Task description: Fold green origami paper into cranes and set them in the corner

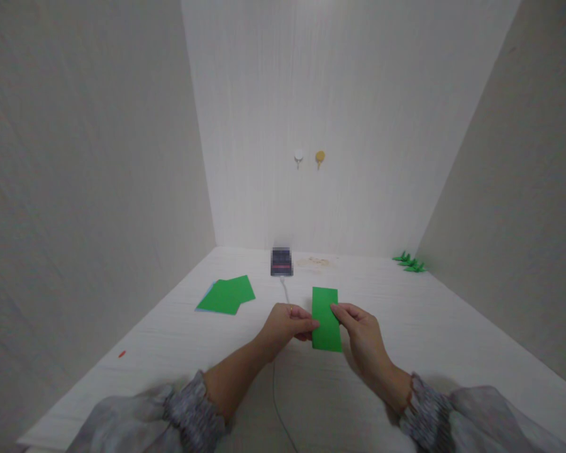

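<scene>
Between my two hands is a green paper rectangle (326, 327), upright and longer than it is wide; whether it is folded I cannot tell for sure. My left hand (290, 327) pinches its left edge with the thumb in front. On the upper right edge, the thumb and fingers of my right hand (358, 324) grip the paper. To the left on the table lie green paper sheets (226, 296), overlapping at angles, with a pale blue edge showing beneath. Several small folded green paper pieces (410, 262) sit at the far right corner.
A phone-like device (282, 262) leans near the back wall, its screen blurred. Its white cable (276, 396) runs forward under my left arm. A small red-orange piece (122, 354) lies at left. Two hooks, one white (299, 156) and one gold (319, 156), hang on the wall. Walls enclose both sides.
</scene>
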A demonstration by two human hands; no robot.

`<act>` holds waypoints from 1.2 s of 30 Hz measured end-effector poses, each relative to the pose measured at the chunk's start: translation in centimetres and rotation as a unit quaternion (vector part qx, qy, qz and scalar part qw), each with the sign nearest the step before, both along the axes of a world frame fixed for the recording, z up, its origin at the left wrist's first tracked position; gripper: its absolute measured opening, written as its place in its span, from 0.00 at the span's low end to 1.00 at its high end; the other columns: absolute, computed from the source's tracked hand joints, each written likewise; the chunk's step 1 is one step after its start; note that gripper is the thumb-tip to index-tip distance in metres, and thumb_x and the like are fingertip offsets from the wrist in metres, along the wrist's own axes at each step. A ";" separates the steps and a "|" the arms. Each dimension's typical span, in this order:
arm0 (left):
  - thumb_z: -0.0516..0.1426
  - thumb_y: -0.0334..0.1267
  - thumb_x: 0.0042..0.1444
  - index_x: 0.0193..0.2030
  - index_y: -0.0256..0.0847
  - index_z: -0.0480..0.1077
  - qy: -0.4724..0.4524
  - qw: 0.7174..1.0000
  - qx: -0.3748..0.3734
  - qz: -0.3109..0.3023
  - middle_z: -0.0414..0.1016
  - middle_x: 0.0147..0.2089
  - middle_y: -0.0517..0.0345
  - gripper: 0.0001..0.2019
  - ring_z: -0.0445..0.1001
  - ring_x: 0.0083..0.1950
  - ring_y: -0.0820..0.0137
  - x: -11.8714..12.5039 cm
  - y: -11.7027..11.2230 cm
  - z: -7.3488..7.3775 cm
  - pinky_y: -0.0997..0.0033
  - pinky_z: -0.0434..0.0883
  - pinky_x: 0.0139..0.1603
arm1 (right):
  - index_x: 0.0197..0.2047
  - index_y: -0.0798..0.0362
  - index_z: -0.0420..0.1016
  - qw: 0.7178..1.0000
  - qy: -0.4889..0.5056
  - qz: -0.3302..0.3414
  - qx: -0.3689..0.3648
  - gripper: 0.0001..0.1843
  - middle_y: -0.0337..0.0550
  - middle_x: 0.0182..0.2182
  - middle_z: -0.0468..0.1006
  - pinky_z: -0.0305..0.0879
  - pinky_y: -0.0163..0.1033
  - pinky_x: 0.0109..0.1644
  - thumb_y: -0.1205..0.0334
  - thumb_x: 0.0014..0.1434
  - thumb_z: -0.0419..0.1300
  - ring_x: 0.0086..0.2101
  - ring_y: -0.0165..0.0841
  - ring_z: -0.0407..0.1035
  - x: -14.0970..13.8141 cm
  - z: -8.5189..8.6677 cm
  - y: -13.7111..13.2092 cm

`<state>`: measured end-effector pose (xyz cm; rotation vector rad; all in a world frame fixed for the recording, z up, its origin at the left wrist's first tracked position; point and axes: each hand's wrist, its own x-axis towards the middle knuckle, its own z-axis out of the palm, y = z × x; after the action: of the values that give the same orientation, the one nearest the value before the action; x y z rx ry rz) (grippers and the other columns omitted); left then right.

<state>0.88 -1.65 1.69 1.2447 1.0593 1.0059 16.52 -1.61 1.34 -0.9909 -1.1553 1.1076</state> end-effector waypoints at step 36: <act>0.61 0.44 0.38 0.28 0.33 0.72 0.014 0.997 -0.012 -0.068 0.73 0.23 0.56 0.15 0.69 0.24 0.75 -0.2 0.1 -0.3 0.74 0.64 0.29 | 0.24 0.57 0.75 1.000 0.011 -0.024 0.002 0.12 0.41 0.21 0.74 0.59 0.35 0.29 0.54 0.44 0.61 0.24 0.31 0.64 0.4 -0.3 0.6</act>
<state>0.71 -1.59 1.43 1.2963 0.9914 0.8703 16.94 -1.05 1.09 -0.9948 -1.1103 1.0750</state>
